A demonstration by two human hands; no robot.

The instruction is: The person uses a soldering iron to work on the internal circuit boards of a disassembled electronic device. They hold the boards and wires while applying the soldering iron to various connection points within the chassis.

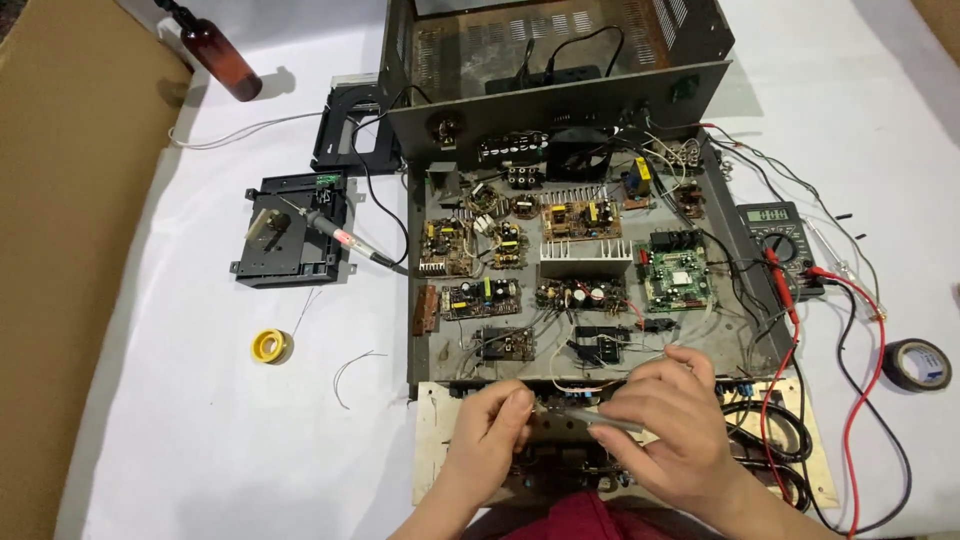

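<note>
My left hand pinches something small at the front panel of an opened electronics chassis; what it pinches is hidden by the fingers. My right hand holds a thin grey metal tool, its tip pointing left toward my left fingers. Both hands hover over the dark front edge of the chassis, close together. Several small circuit boards and a finned heatsink lie inside the chassis beyond my hands.
A multimeter with red and black leads sits at the right, a black tape roll further right. A soldering iron rests on a black stand at the left, with a yellow solder spool and a brown bottle.
</note>
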